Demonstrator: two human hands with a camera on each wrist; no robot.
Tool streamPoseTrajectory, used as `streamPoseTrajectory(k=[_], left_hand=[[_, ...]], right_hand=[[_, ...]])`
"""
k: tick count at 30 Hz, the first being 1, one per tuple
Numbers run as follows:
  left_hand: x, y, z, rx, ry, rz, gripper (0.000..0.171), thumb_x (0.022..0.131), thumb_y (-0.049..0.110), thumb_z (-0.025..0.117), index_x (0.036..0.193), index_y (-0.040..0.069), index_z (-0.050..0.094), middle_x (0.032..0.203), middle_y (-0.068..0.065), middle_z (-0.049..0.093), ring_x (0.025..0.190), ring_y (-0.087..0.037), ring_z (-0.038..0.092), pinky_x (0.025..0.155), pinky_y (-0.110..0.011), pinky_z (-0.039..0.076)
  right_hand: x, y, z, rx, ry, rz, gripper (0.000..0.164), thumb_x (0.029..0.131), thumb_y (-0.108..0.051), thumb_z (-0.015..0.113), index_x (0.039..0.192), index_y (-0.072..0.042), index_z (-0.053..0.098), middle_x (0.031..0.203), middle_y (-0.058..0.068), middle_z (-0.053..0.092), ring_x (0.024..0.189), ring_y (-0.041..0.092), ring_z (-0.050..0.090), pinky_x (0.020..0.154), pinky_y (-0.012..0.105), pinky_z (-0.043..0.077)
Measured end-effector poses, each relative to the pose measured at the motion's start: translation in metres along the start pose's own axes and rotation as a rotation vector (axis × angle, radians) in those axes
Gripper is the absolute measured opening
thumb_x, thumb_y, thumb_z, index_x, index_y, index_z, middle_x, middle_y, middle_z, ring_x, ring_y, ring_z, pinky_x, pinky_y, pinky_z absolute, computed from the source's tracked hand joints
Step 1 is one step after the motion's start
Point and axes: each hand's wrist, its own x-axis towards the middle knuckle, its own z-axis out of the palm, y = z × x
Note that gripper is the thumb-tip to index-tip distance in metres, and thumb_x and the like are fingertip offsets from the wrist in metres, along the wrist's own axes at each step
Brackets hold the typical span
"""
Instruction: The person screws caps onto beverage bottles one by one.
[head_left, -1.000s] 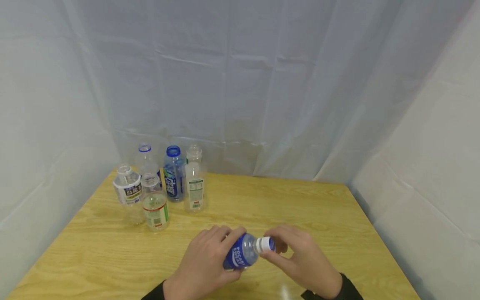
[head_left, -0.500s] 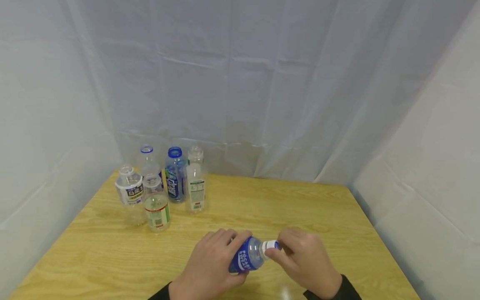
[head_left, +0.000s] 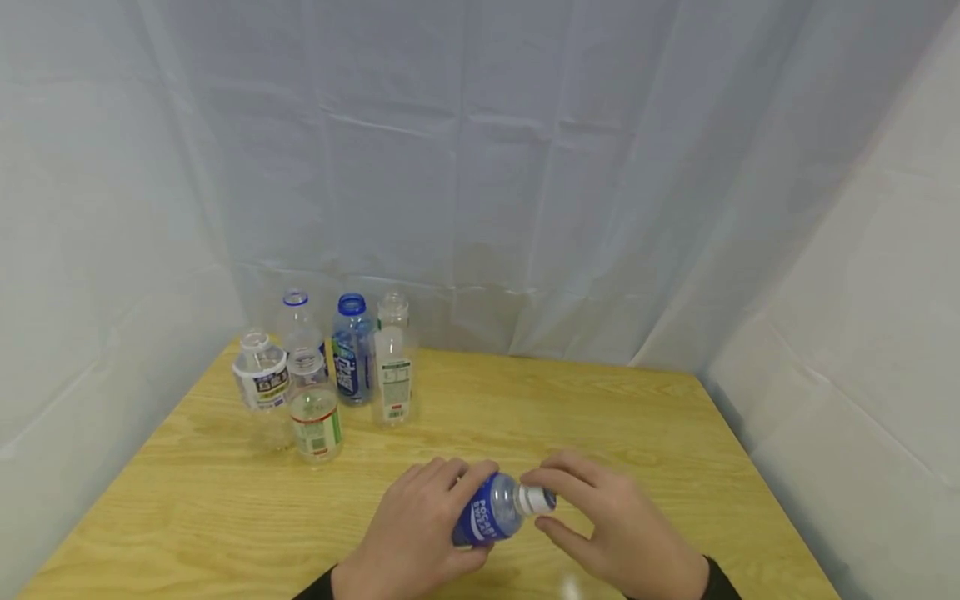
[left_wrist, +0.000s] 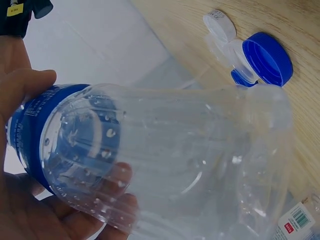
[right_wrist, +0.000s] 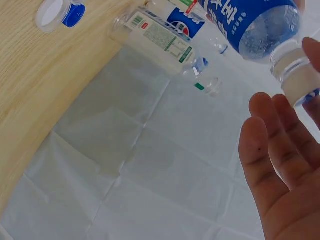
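My left hand (head_left: 420,521) grips a clear plastic drink bottle (head_left: 483,515) with a blue label, tilted with its neck to the right. A white cap with a blue top (head_left: 537,500) sits on the neck. Around this cap hovers my right hand (head_left: 611,521), its fingers parted; in the right wrist view the fingers (right_wrist: 257,145) are extended apart from the cap. Whether one fingertip touches the cap, I cannot tell. Through the left wrist view the bottle's clear base (left_wrist: 210,160) looks see-through, with droplets inside.
Several uncapped clear bottles stand at the table's back left, among them a blue-rimmed bottle (head_left: 351,358) and a green-labelled bottle (head_left: 317,417). Loose white (left_wrist: 220,26) and blue (left_wrist: 270,60) caps lie on the wooden table (head_left: 600,408). White sheeting (head_left: 480,167) walls the back and sides.
My right fingers were closed on the cap half a second ago and have now spread off it. The left hand with the bottle has shifted slightly.
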Motion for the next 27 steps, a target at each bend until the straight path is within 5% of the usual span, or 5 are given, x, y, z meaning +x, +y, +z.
streamPoseTrajectory(k=[9, 15, 19, 23, 27], left_hand=[[-0.002, 0.002, 0.002, 0.003, 0.022, 0.032, 0.08, 0.069, 0.054, 0.077, 0.138, 0.029, 0.045, 0.107, 0.008, 0.059, 0.094, -0.008, 0.057, 0.082, -0.037, 0.053], [-0.002, 0.003, 0.004, 0.006, 0.045, 0.068, 0.079, 0.069, 0.054, 0.077, 0.137, 0.028, 0.047, 0.109, 0.006, 0.058, 0.097, -0.01, 0.057, 0.081, -0.038, 0.053], [-0.002, 0.003, 0.003, 0.004, 0.045, 0.054, 0.079, 0.07, 0.055, 0.076, 0.138, 0.028, 0.047, 0.109, 0.007, 0.059, 0.097, -0.009, 0.058, 0.082, -0.036, 0.053], [-0.003, 0.002, 0.001, 0.005, 0.06, 0.052, 0.08, 0.069, 0.054, 0.077, 0.137, 0.026, 0.047, 0.106, 0.008, 0.059, 0.095, -0.008, 0.058, 0.08, -0.035, 0.054], [-0.003, 0.001, -0.002, -0.001, 0.053, 0.045, 0.08, 0.07, 0.056, 0.076, 0.138, 0.027, 0.046, 0.106, 0.009, 0.058, 0.093, -0.007, 0.058, 0.079, -0.035, 0.054]], right_hand=[[-0.001, 0.0, 0.007, -0.039, 0.016, 0.071, 0.016, 0.084, -0.033, 0.072, 0.089, -0.027, 0.057, 0.076, -0.021, 0.043, 0.062, -0.009, 0.039, 0.056, 0.002, 0.033], [-0.003, 0.003, 0.009, -0.14, 0.023, 0.092, 0.032, 0.084, -0.04, 0.069, 0.069, -0.027, 0.045, 0.062, -0.019, 0.033, 0.051, -0.009, 0.026, 0.046, 0.004, 0.021], [-0.004, 0.001, 0.005, -0.182, 0.008, 0.112, 0.02, 0.083, -0.044, 0.07, 0.092, -0.027, 0.064, 0.077, -0.019, 0.054, 0.061, -0.009, 0.044, 0.053, 0.006, 0.036], [-0.003, -0.002, -0.002, -0.153, -0.002, 0.073, 0.056, 0.08, -0.046, 0.073, 0.13, -0.028, 0.055, 0.113, -0.015, 0.059, 0.089, -0.001, 0.059, 0.07, 0.017, 0.05], [-0.001, -0.004, -0.006, -0.116, -0.024, -0.033, 0.054, 0.084, -0.037, 0.072, 0.133, -0.026, 0.053, 0.12, -0.014, 0.054, 0.1, 0.003, 0.057, 0.081, 0.016, 0.048]])
